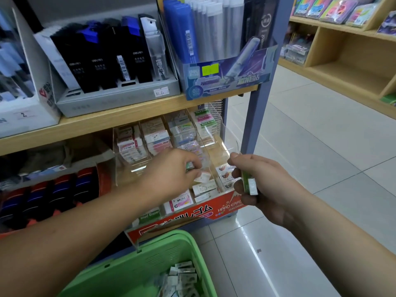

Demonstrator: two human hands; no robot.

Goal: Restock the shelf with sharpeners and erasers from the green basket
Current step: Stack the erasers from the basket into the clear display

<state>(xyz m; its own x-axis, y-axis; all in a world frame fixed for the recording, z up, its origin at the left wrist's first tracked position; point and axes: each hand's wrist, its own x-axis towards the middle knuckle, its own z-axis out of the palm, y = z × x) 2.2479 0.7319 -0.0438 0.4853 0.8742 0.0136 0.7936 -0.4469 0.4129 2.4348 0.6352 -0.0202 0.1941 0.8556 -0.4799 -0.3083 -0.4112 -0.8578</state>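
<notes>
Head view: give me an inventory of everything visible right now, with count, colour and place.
Green plastic basket: one, green, bottom centre.
Small wrapped erasers: several, white-grey, inside the basket.
Wooden shelf board: one, tan, across the middle.
Clear acrylic compartment display: one, red front, below the board.
Boxed erasers: many, white, pink, green, in its compartments.
Black refill packs: several, black-blue, in grey tray above the board.
Blue cardboard box of tubes: one, right of the tray.
Left hand: over the display, pinching a green-wrapped eraser.
Right hand: beside the display, gripping a green-sleeved eraser stack.
</notes>
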